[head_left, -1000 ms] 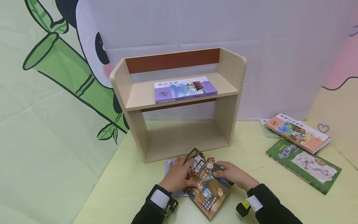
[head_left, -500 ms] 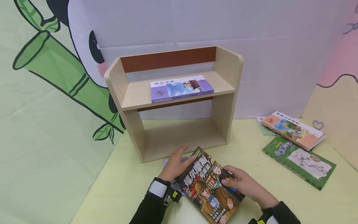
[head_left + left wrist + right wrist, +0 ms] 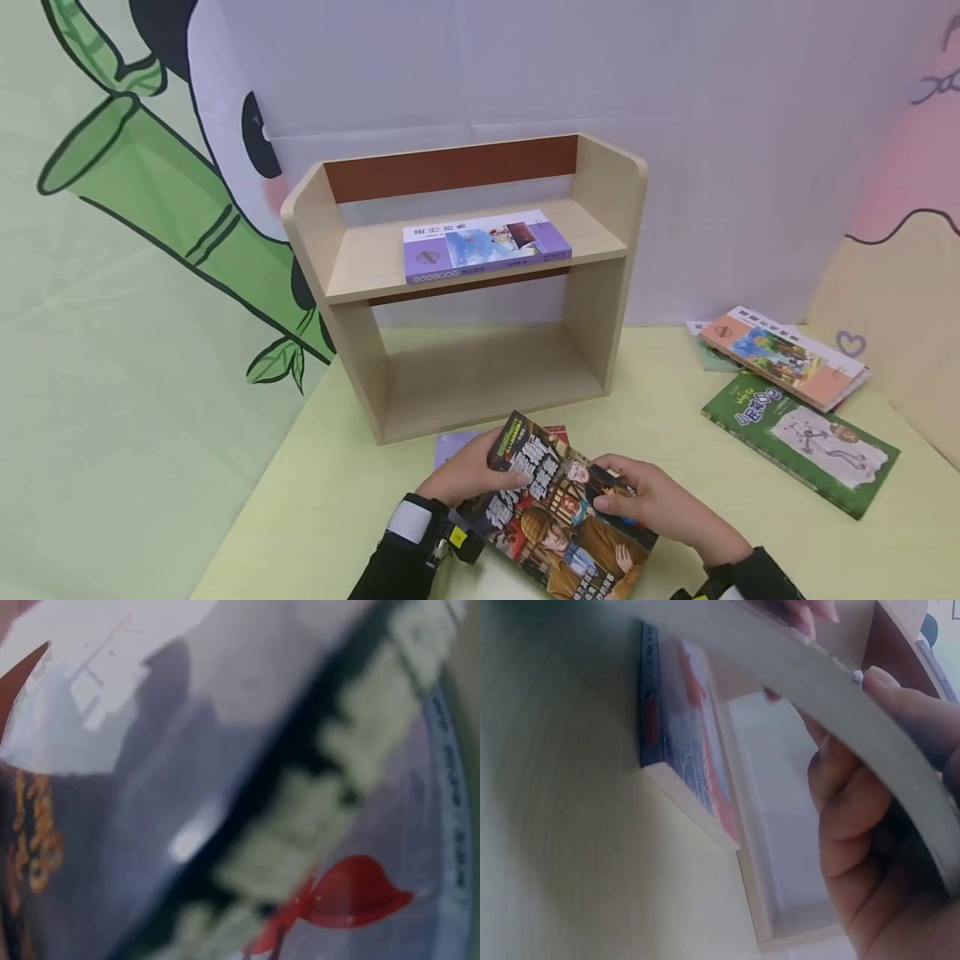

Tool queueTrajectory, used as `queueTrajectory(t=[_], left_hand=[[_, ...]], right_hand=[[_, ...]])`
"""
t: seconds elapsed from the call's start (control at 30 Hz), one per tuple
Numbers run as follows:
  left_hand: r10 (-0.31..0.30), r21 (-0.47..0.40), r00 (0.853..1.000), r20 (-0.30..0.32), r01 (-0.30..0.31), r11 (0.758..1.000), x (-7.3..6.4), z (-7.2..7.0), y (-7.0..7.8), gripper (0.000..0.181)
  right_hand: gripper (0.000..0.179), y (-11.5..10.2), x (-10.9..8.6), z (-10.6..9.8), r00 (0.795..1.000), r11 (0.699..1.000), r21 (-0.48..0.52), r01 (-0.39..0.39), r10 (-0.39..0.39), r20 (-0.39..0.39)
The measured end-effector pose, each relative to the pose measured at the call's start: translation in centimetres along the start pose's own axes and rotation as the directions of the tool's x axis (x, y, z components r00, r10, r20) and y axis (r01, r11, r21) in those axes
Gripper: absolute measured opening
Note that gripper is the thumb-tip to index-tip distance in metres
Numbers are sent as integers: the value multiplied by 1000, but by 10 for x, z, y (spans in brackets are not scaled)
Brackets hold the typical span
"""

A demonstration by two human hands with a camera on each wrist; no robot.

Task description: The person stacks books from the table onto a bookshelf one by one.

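Note:
A dark paperback book [image 3: 564, 533] with a figure in a detective's hat on its cover is tilted above the table, held by both hands. My left hand [image 3: 467, 468] grips its upper left side, thumb on the cover, fingers hidden behind. On the right edge, my right hand [image 3: 671, 510] pinches it, thumb on top; the right wrist view shows fingers [image 3: 847, 817] curled beneath the book's page edge [image 3: 832, 705]. A lavender book [image 3: 450, 446] lies on the table below, mostly covered; its red motif [image 3: 352, 892] appears in the left wrist view.
A two-tier wooden bookshelf [image 3: 487, 375] stands behind the hands, with a purple book [image 3: 487, 246] flat on its upper shelf. At right lie a green book [image 3: 802, 442], an orange book [image 3: 783, 354] and a pale green one [image 3: 712, 358]. A printed cloth backdrop [image 3: 465, 67] hangs behind.
The dark book has shifted right and towards me and is lifted, its cover turned more to the camera. My left hand loosened from its left side, then took hold of it again.

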State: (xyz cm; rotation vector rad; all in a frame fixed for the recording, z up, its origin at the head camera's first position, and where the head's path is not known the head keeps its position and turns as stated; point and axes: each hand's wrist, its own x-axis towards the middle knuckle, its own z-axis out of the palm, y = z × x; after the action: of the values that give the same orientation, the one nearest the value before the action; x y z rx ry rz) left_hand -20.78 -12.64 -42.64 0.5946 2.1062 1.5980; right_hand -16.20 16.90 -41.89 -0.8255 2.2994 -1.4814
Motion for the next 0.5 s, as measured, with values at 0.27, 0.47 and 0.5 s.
queueTrajectory(t=[0.27, 0.47, 0.5], left_hand=[[21, -80, 999, -27, -23, 997, -14, 5, -1, 52], [31, -79, 993, -115, -40, 996, -21, -1, 11, 52], [32, -79, 991, -133, -43, 996, -21, -2, 12, 53]], right_hand=[[43, 6, 4, 2, 998, 995, -73, -64, 63, -14], [46, 3, 10, -8, 993, 995, 35, -90, 93, -77], [46, 4, 11, -9, 990, 992, 84, -98, 106, -94]])
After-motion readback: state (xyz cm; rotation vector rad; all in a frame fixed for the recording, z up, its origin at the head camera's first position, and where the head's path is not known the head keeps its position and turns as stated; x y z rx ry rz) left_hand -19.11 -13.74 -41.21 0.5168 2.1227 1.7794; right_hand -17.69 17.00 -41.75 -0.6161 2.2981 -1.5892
